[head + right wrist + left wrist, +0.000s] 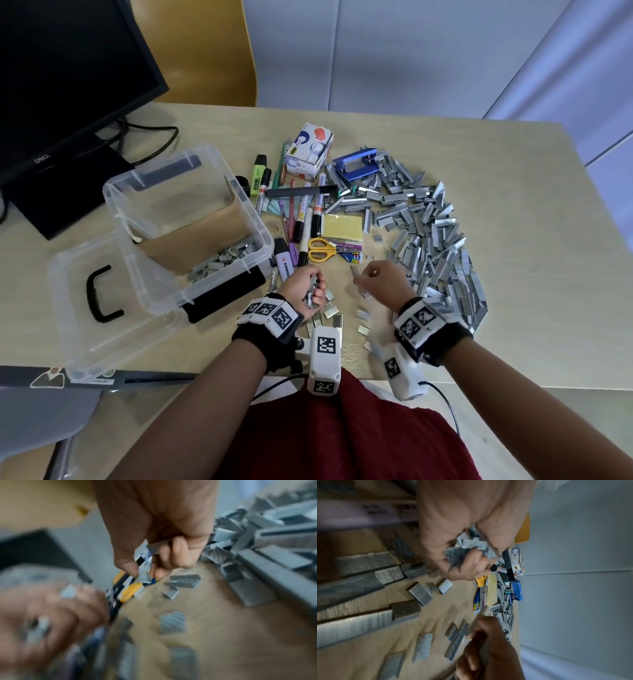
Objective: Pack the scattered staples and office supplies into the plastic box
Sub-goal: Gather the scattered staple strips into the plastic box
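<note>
We see the tabletop (513,154) bearing everything; the plastic box (191,219) serves as our landmark. It stands open, a small pile of staple strips in its near corner, its lid (68,291) lying to its near left. Right of the box spreads the big staple heap (428,233), with pens and scissors (320,249) between. Just right of the box's near corner, our left hand (306,286) clutches a gathered bundle of strips, likely collecting a handful before dumping. Further right, our right hand (385,279) pinches one strip.

Left hand (306,287) fingers curled, clutching staples; right hand (383,281) pinching staple strip.
</note>
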